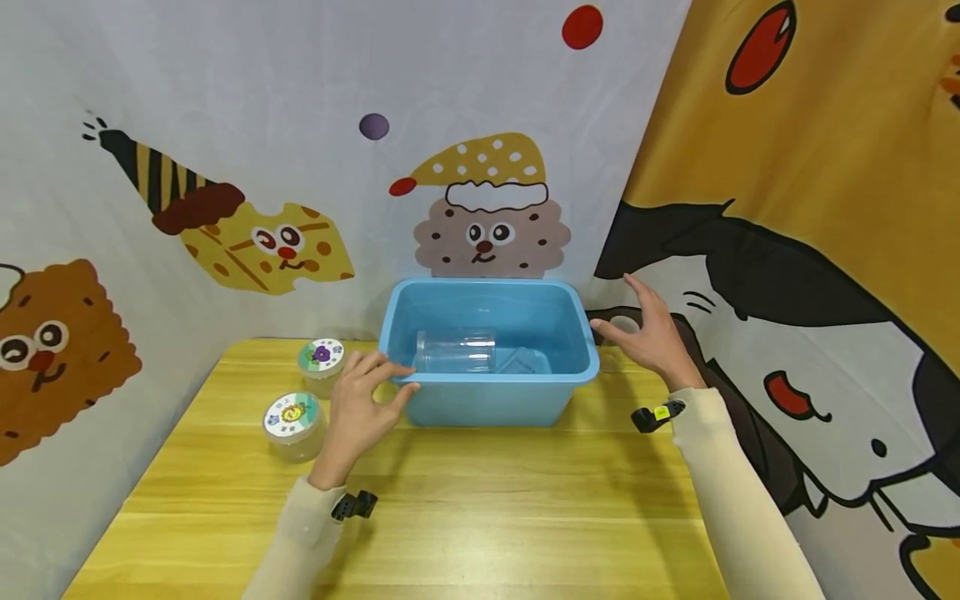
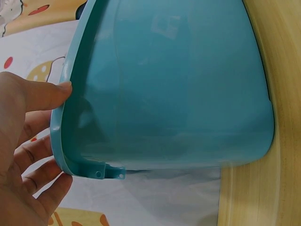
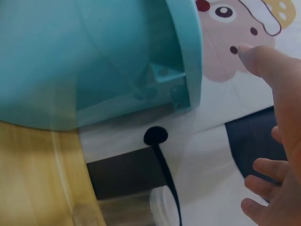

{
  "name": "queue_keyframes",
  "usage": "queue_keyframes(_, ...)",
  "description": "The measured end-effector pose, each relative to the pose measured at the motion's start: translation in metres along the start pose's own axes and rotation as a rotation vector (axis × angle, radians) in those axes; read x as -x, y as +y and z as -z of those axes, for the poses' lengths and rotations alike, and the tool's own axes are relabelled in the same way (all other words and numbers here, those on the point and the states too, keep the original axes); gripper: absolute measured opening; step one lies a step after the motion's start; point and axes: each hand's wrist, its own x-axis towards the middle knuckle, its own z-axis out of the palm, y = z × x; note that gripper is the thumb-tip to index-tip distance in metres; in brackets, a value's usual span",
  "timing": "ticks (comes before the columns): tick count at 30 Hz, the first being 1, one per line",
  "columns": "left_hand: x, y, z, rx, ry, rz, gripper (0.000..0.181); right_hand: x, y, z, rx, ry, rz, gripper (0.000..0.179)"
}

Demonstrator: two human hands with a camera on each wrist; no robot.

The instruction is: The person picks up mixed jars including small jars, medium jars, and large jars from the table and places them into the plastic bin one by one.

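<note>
A light blue plastic tub stands on the wooden table against the cloth backdrop. At its front left corner my left hand pinches the rim, thumb on the outer side and fingers over the edge; the left wrist view shows the thumb against the lip. My right hand hovers just off the tub's right side, fingers spread, holding nothing. Inside the tub a clear plastic cylinder lies on its side, and beside it a clear piece of unclear shape.
Left of the tub stand two clear jars with printed lids, one nearer and one farther. Beyond the tub's right side is a clear container, partly cut off. A patterned cloth hangs close behind the table.
</note>
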Motion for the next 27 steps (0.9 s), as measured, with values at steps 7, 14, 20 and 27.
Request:
queue_keyframes(7,0.001,0.0,0.0,0.008,-0.017,0.022,0.023,-0.001,0.014,-0.001,-0.014,-0.003,-0.041,0.108)
queue_keyframes(14,0.001,0.001,0.001,0.007,-0.015,0.022,0.023,-0.001,0.026,-0.005,-0.006,-0.002,-0.08,0.111)
queue_keyframes(20,0.001,0.001,0.001,0.01,-0.009,0.015,0.023,-0.003,0.036,-0.009,-0.013,-0.007,-0.107,0.112)
queue_keyframes(27,0.001,0.0,0.001,0.013,-0.008,0.014,0.023,-0.005,0.05,-0.015,-0.018,-0.017,-0.142,0.113)
